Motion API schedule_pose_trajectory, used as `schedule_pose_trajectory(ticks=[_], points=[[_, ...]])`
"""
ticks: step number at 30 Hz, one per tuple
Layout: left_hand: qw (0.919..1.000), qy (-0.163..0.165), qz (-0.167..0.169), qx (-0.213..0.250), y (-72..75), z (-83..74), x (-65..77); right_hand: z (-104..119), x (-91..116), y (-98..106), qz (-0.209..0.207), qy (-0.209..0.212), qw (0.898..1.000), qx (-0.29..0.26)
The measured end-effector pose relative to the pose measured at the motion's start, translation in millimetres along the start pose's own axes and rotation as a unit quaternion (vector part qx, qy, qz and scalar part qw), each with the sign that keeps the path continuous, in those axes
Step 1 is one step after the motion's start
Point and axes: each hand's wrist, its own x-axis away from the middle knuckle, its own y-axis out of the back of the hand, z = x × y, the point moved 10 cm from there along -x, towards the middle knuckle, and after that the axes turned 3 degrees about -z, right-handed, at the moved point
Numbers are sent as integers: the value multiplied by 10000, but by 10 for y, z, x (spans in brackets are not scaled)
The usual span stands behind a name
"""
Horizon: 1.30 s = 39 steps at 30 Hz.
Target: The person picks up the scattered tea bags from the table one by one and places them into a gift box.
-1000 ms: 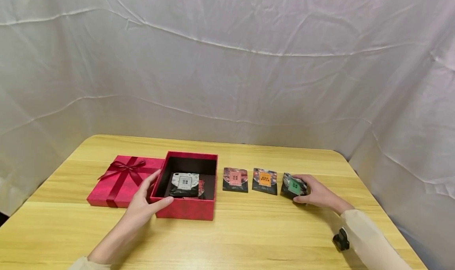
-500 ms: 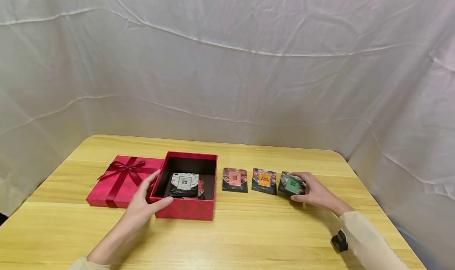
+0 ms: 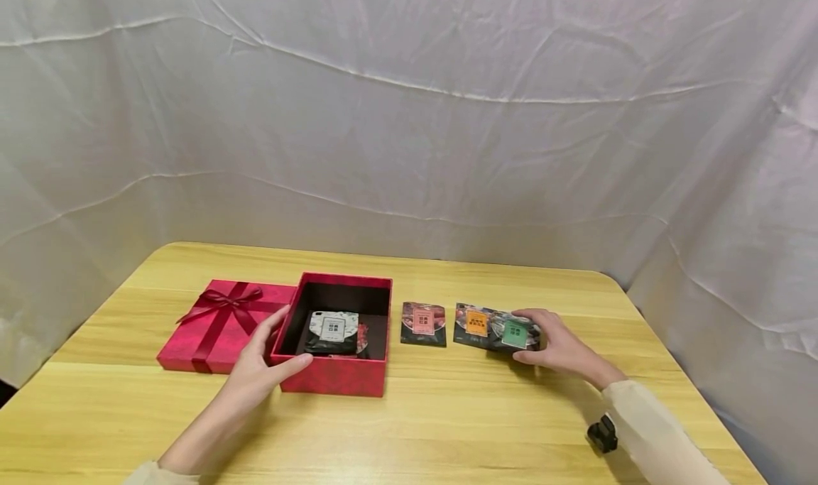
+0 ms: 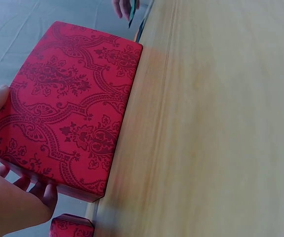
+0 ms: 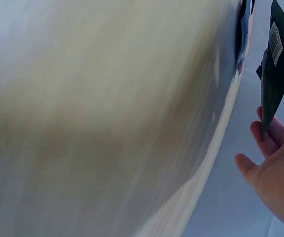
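Note:
My left hand holds the open red gift box at its left side, thumb at the front rim and fingers along the left wall. In the left wrist view the fingers curl against the side of the patterned box. Inside the box a white-and-black sachet lies over another with red on it. My right hand pinches a dark sachet with a green label by its right side. That sachet is tilted and overlaps the orange-label sachet in the head view. A barcode shows on its back in the right wrist view.
A sachet with a pink label lies flat between the box and the orange one. Left of the box is the red lid with a ribbon bow. A pale cloth hangs behind the wooden table.
My right hand has lifted the green-label sachet slightly and moved it left, so it now overlaps the orange-label one. The left hand and the box have stayed in place.

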Motion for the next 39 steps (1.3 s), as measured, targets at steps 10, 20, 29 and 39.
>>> schedule_pose_trajectory(ticks=[10,20,29,39], points=[[9998,116,51,136,-13,18,-6,162,-60,-73,46,192,9997,-146],[9995,196,88,237,-26,32,-6,328,-94,-176,151,357,9989,-270],[9995,193,68,260,-13,27,0,575,-88,-260,269,556,9972,-415],[9995,191,54,226,-13,26,-2,812,-89,-296,276,644,9957,-601]])
